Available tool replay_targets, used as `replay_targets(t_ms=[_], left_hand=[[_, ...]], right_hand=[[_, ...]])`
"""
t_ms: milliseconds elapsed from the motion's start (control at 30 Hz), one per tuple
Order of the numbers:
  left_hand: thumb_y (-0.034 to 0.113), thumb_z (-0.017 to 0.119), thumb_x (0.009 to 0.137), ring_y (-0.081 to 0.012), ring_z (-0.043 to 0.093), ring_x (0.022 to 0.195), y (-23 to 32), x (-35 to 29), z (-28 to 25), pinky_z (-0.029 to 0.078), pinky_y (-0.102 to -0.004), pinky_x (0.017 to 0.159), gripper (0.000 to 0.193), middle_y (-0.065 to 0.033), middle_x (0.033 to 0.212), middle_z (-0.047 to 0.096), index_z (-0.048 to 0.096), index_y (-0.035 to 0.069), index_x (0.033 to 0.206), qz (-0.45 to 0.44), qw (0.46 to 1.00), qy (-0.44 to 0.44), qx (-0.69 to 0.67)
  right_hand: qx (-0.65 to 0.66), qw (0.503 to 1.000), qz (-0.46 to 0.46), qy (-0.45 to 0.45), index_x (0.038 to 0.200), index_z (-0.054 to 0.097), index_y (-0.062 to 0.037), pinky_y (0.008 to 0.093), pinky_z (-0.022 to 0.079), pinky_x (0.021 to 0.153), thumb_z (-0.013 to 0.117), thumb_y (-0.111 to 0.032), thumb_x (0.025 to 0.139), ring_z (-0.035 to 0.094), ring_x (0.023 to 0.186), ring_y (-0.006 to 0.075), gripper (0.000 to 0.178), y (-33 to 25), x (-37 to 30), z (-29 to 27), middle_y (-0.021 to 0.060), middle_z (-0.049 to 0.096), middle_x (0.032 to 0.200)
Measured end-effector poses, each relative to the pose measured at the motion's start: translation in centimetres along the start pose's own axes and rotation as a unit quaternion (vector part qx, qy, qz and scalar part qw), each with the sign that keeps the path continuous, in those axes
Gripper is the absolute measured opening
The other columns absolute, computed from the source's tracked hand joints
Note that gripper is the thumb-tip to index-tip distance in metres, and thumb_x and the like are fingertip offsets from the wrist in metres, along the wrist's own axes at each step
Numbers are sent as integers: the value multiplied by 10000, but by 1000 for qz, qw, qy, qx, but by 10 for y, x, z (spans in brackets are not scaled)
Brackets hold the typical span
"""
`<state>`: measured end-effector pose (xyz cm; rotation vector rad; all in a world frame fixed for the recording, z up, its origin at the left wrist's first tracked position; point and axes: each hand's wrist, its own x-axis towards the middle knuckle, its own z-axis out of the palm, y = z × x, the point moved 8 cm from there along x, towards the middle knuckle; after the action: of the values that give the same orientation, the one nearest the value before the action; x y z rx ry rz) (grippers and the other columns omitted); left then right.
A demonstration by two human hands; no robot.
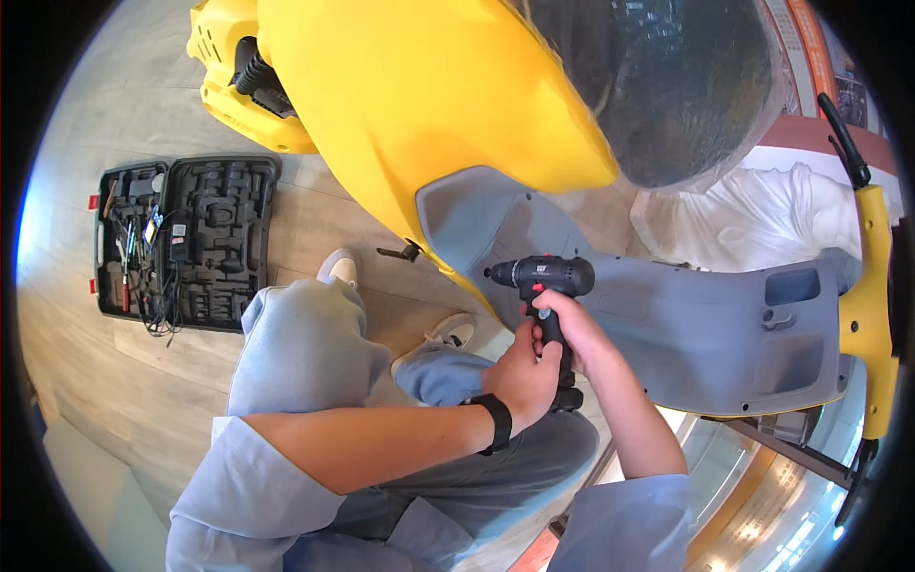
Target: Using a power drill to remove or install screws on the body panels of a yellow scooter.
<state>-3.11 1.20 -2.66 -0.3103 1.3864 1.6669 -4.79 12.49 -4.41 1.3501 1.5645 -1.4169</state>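
Observation:
A black cordless drill (545, 278) points left at the grey inner panel (705, 329) of a yellow scooter (419, 86). My right hand (572, 329) grips the drill's handle, a finger near its red trigger. My left hand (522, 374), with a black band on the wrist, cups the lower handle and battery base from the left. The drill's tip sits close to the panel's edge, near the yellow body seam.
An open black tool case (186, 243) with several tools and cables lies on the wooden floor at the left. My bent knees in grey trousers (305, 343) and light shoes (453, 332) are below the scooter. White plastic wrap (772, 214) covers the scooter's right part.

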Motion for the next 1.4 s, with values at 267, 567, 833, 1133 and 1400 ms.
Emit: replay_targets(t_ms=[267, 567, 833, 1133, 1400], left_hand=[[376, 424, 938, -316, 637, 1071, -21, 12, 4, 432, -423, 905, 468, -124, 1157, 668, 510, 66, 1279, -10, 998, -47, 48], [398, 357, 1023, -223, 593, 1131, -117, 113, -15, 444, -430, 904, 470, -88, 1271, 618, 566, 44, 1251, -159, 833, 69, -525], [429, 450, 1023, -129, 534, 1076, -116, 139, 27, 296, -385, 996, 308, 82, 1051, 614, 601, 199, 885, -124, 633, 15, -764], [299, 565, 962, -153, 591, 1068, -93, 146, 18, 365, -466, 990, 131, 71, 1003, 655, 640, 192, 964, -120, 671, 24, -731], [288, 599, 952, -99, 616, 935, -96, 140, 16, 431, -402, 888, 106, 91, 908, 682, 660, 203, 933, -169, 650, 17, -741]], right_hand=[[-311, 939, -147, 18, 935, 608, -19, 311, 463, 455, 626, -188, 791, 560, 518, 147, 223, -26, -10, 0, 56, 561, 669], [-66, 997, -27, 7, 1011, 617, -18, 316, 456, 464, 618, -252, 833, 536, 498, 165, 295, -4, -9, -2, 69, 560, 630], [-57, 997, -39, 21, 1059, 551, -19, 320, 483, 461, 660, -238, 862, 580, 485, 190, 314, -7, -19, -7, 79, 573, 644], [-25, 999, -15, 25, 1027, 546, -18, 319, 484, 457, 671, -225, 857, 575, 487, 179, 296, -5, -12, -23, 80, 577, 648], [16, 1000, -6, 0, 1043, 546, -6, 327, 451, 448, 654, -265, 847, 556, 473, 192, 343, 9, -7, -29, 88, 575, 625]])
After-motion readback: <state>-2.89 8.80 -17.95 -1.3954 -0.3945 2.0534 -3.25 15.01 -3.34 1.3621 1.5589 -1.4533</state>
